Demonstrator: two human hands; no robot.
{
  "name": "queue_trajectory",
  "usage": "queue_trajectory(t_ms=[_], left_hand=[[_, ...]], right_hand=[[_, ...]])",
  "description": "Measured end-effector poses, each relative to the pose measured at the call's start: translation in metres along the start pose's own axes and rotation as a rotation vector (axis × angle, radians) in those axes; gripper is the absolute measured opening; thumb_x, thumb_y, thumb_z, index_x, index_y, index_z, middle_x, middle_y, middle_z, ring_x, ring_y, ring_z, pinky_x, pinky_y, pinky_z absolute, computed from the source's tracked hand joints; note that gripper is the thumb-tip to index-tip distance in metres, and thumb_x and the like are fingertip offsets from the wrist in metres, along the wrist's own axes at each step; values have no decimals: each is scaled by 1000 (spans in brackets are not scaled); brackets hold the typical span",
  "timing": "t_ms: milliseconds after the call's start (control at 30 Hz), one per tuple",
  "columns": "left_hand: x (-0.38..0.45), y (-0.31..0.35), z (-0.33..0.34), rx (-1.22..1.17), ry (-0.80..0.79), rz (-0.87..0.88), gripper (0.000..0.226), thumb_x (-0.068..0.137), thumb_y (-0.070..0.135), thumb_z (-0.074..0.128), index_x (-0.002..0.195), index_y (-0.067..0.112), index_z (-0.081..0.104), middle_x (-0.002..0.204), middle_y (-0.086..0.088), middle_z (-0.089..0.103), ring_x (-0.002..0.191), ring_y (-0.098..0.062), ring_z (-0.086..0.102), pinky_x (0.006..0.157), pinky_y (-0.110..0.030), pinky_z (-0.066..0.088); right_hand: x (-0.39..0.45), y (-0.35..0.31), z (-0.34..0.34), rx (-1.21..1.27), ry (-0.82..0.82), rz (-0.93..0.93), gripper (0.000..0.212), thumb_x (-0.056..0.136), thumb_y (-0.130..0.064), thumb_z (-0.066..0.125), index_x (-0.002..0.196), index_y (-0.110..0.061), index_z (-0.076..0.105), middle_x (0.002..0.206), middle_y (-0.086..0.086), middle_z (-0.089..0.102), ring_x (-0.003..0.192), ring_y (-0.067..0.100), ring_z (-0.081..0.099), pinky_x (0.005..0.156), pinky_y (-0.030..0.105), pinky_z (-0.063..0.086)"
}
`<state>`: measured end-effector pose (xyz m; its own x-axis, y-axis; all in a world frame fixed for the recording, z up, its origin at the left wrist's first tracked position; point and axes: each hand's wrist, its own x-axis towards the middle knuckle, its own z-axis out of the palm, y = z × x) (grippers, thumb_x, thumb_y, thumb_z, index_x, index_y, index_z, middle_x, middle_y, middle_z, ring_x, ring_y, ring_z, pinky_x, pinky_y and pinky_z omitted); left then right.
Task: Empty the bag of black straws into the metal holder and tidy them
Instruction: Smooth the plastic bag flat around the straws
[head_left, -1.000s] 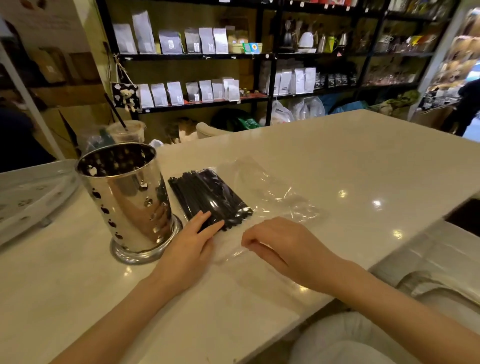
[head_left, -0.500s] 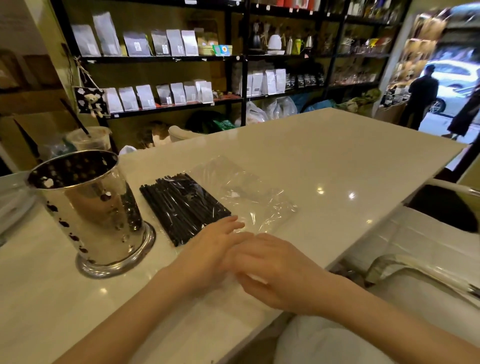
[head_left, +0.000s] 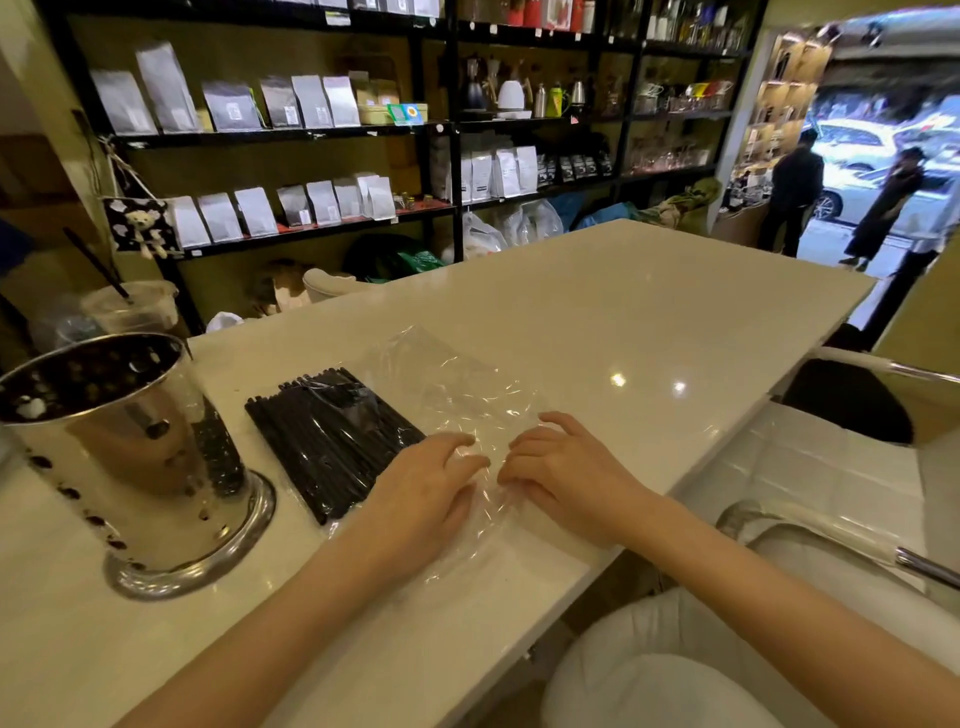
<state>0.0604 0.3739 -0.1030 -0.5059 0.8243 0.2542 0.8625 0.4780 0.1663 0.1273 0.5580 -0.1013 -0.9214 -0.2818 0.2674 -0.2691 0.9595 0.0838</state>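
A clear plastic bag (head_left: 452, 395) lies flat on the white counter (head_left: 623, 322). A bundle of black straws (head_left: 332, 436) fills its left end. To the left stands the shiny perforated metal holder (head_left: 130, 457), upright, with no straws visible inside it. My left hand (head_left: 426, 493) rests on the bag just right of the straws, fingers curled on the film. A little to its right, my right hand (head_left: 561, 467) pinches the film at the bag's empty end. The two hands nearly touch.
A plastic cup with a black straw (head_left: 130, 312) stands behind the holder. The counter's near edge runs just past my right wrist. A white chair (head_left: 831, 467) sits to the right below the counter. Shelves of pouches line the back wall. Two people stand in the doorway.
My left hand slid off the straws' ends to the bag's empty part. My right hand moved up beside it onto the film. The view has swung to the right.
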Motion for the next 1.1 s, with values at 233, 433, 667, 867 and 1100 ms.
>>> queue_trajectory(t_ms=[233,433,667,867,1100], left_hand=[[36,3,28,104,-208,0,85,72,64,-20,145,27,3,157,2,-2,144,-15,-2,115,-34,0],[37,2,34,84,-190,15,91,66,61,-22,145,26,7,156,-2,4,144,-19,6,115,-39,5],[37,2,32,66,-257,-22,98,56,75,-26,143,34,-6,156,4,-6,143,-11,-5,114,-33,-4],[36,5,31,54,-257,-24,75,73,59,-10,144,34,-2,156,2,-10,143,-12,-7,115,-33,-3],[27,23,30,25,-239,5,82,70,58,-12,145,30,4,157,1,-6,143,-13,-6,114,-34,-4]], right_hand=[[-17,2,-2,-99,171,-82,15,71,-16,76,83,-25,71,70,-10,71,74,14,68,102,38,28],[-36,2,-17,-170,93,-71,33,63,-21,82,94,-24,70,79,-10,74,82,10,69,98,46,43],[-62,-3,-19,-292,7,-116,47,69,-16,75,113,-19,61,90,-4,73,85,16,68,110,50,20],[-69,-8,-30,-44,-222,-3,39,89,-32,39,122,-20,55,115,-1,68,102,20,62,97,40,40],[-51,-4,-36,274,-12,204,50,87,-38,24,104,-16,66,96,2,71,85,19,62,76,34,48]])
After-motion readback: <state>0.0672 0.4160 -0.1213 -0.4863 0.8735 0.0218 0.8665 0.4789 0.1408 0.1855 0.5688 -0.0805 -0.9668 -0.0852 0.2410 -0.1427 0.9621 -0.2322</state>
